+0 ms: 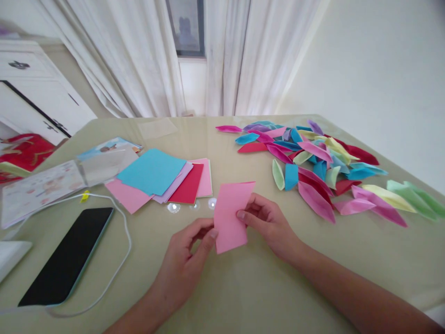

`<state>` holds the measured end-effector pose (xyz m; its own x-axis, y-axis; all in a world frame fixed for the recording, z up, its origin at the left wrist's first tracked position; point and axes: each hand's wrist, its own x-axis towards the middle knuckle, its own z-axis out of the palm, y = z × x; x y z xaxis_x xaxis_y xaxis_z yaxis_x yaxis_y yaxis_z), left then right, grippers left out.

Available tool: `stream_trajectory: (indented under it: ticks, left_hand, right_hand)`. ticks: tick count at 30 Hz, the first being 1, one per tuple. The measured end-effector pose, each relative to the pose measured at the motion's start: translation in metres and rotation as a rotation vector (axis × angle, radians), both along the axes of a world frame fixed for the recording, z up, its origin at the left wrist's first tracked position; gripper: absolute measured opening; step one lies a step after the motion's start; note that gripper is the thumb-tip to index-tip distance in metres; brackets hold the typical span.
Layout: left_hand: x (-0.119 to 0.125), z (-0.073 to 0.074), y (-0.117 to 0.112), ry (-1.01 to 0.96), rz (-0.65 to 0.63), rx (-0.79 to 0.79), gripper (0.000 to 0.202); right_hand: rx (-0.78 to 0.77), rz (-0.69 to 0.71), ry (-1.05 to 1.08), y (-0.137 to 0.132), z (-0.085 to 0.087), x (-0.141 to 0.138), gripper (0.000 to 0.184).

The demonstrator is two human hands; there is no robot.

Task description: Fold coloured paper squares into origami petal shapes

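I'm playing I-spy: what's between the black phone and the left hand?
In the head view, a white cable curves across the tabletop between the phone and left hand.

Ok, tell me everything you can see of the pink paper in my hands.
The pink paper is a plain, matte oblong, seemingly folded double, with what looks like a faint crease across its middle. It stands roughly lengthwise, leaning slightly, over the table. Your left hand pinches its left edge, low down; your right hand grips the right edge, thumb on its face.
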<state>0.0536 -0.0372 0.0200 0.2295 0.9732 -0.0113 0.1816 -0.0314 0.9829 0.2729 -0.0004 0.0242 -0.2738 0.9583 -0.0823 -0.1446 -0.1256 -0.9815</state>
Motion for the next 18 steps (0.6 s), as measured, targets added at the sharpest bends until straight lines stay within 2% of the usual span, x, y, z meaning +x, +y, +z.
stream_trajectory:
  ticks: [2,3,6,7,9,18]
  left_hand:
    - [-0.006,0.001,0.003,0.07,0.024,0.019,0.027]
    - [-0.009,0.002,0.006,0.102,0.036,0.025,0.027]
    - [-0.016,0.005,0.014,0.182,0.042,0.034,0.025]
    - [-0.018,0.005,0.015,0.208,0.041,0.043,0.025]
    - [-0.018,0.007,0.016,0.257,0.034,0.075,0.022]
    - [-0.013,0.012,0.01,0.357,0.028,0.273,0.015]
  right_hand:
    - [0.065,-0.028,-0.073,0.0,-0.002,0.001,0.029]
    - [0.135,-0.068,-0.139,0.0,-0.002,0.003,0.037]
    - [0.502,-0.167,-0.408,0.003,0.001,0.012,0.065]
    - [0.614,-0.134,-0.49,0.005,0.002,0.015,0.065]
    - [0.744,-0.067,-0.6,0.008,0.006,0.021,0.061]
    - [0.791,-0.035,-0.675,0.011,0.012,0.026,0.059]
